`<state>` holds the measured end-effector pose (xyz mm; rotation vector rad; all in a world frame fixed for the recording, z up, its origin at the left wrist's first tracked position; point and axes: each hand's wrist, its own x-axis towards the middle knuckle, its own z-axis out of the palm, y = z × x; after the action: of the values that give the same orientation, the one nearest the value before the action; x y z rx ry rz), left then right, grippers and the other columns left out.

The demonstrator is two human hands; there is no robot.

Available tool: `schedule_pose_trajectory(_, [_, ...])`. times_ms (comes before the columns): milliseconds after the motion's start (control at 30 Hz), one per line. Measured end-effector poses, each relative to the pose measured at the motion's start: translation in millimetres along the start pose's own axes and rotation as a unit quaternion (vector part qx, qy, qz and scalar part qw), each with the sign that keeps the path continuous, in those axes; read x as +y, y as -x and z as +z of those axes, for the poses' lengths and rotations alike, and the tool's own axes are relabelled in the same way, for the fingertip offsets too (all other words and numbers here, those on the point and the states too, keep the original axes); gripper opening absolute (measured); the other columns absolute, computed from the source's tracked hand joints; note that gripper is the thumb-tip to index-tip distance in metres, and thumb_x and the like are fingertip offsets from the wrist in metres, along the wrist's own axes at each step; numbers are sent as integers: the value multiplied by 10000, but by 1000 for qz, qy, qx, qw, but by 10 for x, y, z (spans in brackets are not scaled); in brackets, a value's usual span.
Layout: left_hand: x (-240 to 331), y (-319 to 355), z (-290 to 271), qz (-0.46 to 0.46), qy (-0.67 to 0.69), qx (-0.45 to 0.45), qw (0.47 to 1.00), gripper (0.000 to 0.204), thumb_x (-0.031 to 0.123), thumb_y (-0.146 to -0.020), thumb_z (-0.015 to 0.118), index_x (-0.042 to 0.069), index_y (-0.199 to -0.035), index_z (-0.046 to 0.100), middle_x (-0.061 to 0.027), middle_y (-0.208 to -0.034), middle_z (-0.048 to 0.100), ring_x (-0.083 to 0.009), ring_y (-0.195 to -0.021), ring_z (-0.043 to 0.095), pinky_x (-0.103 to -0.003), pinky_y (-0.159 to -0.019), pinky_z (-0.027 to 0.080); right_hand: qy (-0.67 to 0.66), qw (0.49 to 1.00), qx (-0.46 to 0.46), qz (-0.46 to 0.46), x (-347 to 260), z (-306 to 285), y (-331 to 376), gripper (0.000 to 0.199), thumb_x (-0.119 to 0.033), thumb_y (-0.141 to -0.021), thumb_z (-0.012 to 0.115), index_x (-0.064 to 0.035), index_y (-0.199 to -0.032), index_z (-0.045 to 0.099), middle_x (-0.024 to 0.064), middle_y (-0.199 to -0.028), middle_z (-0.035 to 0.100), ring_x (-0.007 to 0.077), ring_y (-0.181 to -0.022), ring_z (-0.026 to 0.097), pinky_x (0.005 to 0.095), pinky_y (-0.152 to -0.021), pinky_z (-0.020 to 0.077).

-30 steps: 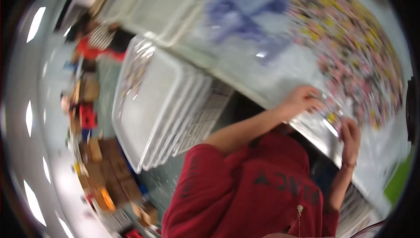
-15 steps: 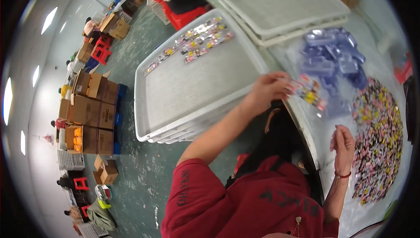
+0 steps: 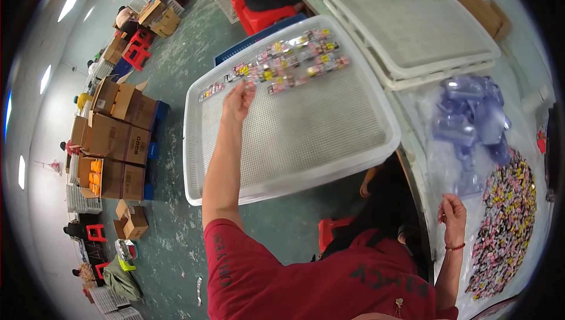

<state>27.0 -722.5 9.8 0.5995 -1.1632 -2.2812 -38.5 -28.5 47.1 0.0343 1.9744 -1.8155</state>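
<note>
I see a pale table (image 3: 419,129) over green floor (image 3: 176,226); beside it, a white tray (image 3: 318,135) spreads wide within its raised rim (image 3: 391,135). Shiny pink, black and yellow packs (image 3: 288,61) line its far half, the left hand (image 3: 238,101) at them, pinching or not I cannot tell; the right hand (image 3: 452,211) sits half-curled, loosely parted, over the table

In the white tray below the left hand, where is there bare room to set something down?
The white tray is bare between the packets and its near rim, widest to the right of the left hand. Crowded: its far side, where packets lie close together.
</note>
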Motion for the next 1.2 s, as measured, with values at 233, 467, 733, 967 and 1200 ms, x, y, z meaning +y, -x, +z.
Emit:
schedule_pose_trajectory(233, [314, -468, -453, 101, 48, 271, 956, 146, 58, -925, 601, -61, -999, 557, -146, -838, 644, -230, -713, 671, -304, -609, 619, 19, 998, 46, 50, 97, -51, -61, 187, -165, -963, 576, -31, -1092, 580, 1, -774, 562, 61, -561, 501, 199, -462, 387])
schedule_pose_trajectory(467, [288, -900, -562, 103, -38, 295, 949, 133, 58, -926, 597, -55, -969, 542, -147, -807, 634, -219, -580, 648, -299, -503, 596, 29, 996, 41, 74, 106, 73, -154, 197, -181, -960, 583, -33, -1090, 581, 0, -779, 564, 61, -564, 503, 196, -467, 395])
schedule_pose_trajectory(733, [157, -1084, -615, 100, -311, 373, 868, 143, 83, -832, 699, -32, -917, 706, -120, -811, 679, -199, -596, 659, -286, -460, 568, 32, 995, 50, 83, 96, 140, -195, 197, -176, -960, 578, -39, -1102, 586, -3, -783, 569, 61, -578, 509, 199, -477, 406])
schedule_pose_trajectory(967, [137, -1127, -648, 124, -331, 433, 829, 149, 66, -822, 686, -15, -944, 712, -119, -804, 694, -187, -603, 666, -285, -471, 568, 34, 993, 69, 91, 92, 161, -193, 195, -174, -961, 578, -42, -1103, 587, -3, -773, 567, 61, -580, 512, 197, -483, 405])
schedule_pose_trajectory(1200, [186, -1134, -655, 112, -526, 415, 734, 290, 142, -776, 688, 60, -1052, 720, -131, -925, 716, -229, -802, 680, -325, -736, 527, 30, 996, 48, 76, 82, 274, -248, 193, -170, -958, 583, -34, -1095, 591, -4, -761, 564, 61, -580, 499, 200, -479, 403])
